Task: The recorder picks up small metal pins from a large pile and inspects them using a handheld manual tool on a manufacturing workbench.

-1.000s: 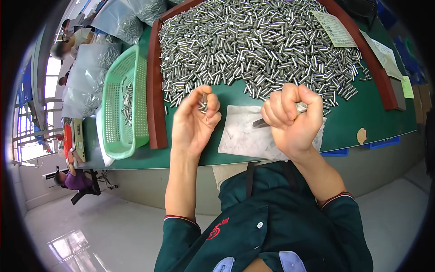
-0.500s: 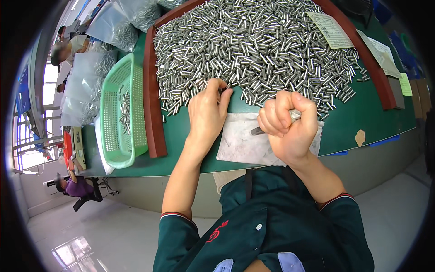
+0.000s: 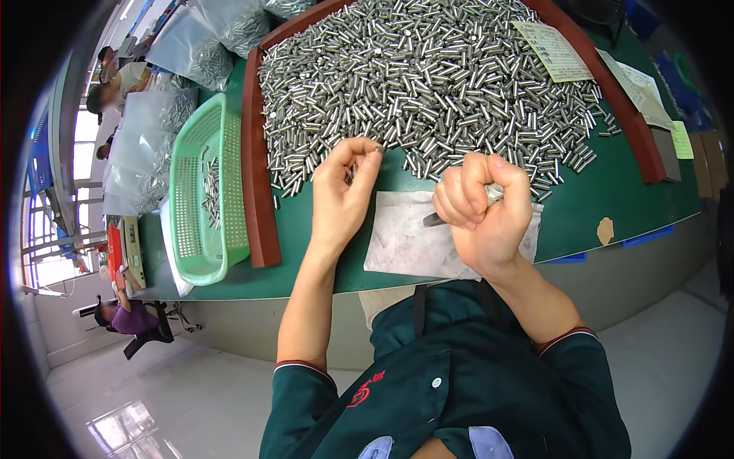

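Along the right side of the heap lay a paper sheet (image 3: pixel 552 51) with print too small to read; a red emblem (image 3: pixel 365 394) marked the person's dark green shirt (image 3: pixel 405 382). At the heap's near edge, the left hand (image 3: pixel 342 183) curled, thumb and forefinger tips nearly meeting on a metal pin, its end just visible. The right hand (image 3: pixel 489 210) was clenched around a dark, flat-ended tool (image 3: pixel 433 220) above a smudged white cloth (image 3: pixel 401 241). Shiny, short and cylindrical, the loose pins (image 3: pixel 420 84) lay jumbled within a red-brown frame (image 3: pixel 256 176) on the green table (image 3: pixel 577 210).
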{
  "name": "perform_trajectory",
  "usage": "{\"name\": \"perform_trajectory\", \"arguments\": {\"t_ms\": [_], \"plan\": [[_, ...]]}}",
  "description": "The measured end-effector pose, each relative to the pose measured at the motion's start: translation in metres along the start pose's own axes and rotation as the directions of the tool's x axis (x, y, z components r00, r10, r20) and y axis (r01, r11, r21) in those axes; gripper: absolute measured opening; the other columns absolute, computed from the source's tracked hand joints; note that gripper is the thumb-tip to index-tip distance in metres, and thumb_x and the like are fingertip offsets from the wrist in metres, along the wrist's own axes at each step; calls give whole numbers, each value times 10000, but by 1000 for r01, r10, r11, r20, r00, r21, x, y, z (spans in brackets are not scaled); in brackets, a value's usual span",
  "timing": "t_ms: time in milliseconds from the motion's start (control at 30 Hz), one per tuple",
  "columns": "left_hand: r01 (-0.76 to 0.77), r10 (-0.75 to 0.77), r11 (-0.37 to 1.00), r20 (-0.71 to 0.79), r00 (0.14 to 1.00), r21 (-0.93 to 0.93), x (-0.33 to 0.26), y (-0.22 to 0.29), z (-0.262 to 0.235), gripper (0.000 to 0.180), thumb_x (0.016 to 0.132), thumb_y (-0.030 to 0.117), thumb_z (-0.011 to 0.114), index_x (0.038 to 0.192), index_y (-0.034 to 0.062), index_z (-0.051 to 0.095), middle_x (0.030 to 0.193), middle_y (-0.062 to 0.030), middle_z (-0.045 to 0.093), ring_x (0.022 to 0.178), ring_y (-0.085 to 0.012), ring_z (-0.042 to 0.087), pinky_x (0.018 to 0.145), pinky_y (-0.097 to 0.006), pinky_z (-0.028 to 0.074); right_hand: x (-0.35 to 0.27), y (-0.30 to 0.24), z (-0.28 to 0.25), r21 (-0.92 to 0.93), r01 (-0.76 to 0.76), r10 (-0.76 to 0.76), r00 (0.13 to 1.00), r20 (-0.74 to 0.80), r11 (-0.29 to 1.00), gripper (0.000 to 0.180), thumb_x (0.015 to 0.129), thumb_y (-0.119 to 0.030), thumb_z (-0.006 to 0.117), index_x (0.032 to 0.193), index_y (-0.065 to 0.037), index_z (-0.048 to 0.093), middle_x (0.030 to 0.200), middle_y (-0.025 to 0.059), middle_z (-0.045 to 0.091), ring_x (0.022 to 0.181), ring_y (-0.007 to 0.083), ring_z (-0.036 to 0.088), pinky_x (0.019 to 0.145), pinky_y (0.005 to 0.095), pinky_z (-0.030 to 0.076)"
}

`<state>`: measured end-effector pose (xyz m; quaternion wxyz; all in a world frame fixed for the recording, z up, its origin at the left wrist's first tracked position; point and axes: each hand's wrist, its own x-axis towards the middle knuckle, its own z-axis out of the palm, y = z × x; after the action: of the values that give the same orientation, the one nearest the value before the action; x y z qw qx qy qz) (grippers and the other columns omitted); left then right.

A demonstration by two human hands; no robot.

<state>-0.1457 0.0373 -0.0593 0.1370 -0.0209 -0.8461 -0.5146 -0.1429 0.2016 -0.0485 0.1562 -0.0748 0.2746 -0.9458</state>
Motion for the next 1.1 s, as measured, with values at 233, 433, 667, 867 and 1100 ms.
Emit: {"name": "perform_trajectory", "arguments": {"t_ms": [233,433,667,867,1100], "plan": [[559,-304,466,469,829,-686,-18,12,-26,153,860,193,492,830,45,473,645,-6,401,496,-43,278,415,-166,217,-9,1,1,113,-11,8,1000,24,993,381,835,-274,295,496,-100,292,410,-14,252,370,74,172,384,234,165],[417,-328,858,305,894,-299,-55,31,-22,118,812,114,563,810,9,511,667,10,469,539,-46,379,465,-188,295,-10,1,5,48,-23,25,999,-41,999,379,836,-275,270,497,-107,292,407,-20,259,370,81,171,391,236,172],[-6,-40,954,145,989,301,-65,41,-9,63,698,6,611,707,-10,551,524,-86,447,453,-174,428,434,-283,346,2,0,4,82,-72,65,994,88,994,384,828,-280,288,491,-95,297,401,-18,253,367,79,169,382,241,163],[66,-103,947,100,990,314,-71,31,1,86,660,2,642,688,-8,561,546,-101,497,448,-198,459,440,-283,370,0,5,-1,-18,-103,105,977,185,995,370,825,-258,294,500,-82,304,414,-14,262,383,75,184,381,236,166],[35,-66,951,92,994,307,-76,30,4,89,659,14,652,699,-7,576,558,-99,506,454,-189,465,441,-278,372,-5,12,0,-157,-50,79,980,180,986,377,827,-268,266,491,-99,293,407,-17,261,376,85,168,392,248,175]]}}
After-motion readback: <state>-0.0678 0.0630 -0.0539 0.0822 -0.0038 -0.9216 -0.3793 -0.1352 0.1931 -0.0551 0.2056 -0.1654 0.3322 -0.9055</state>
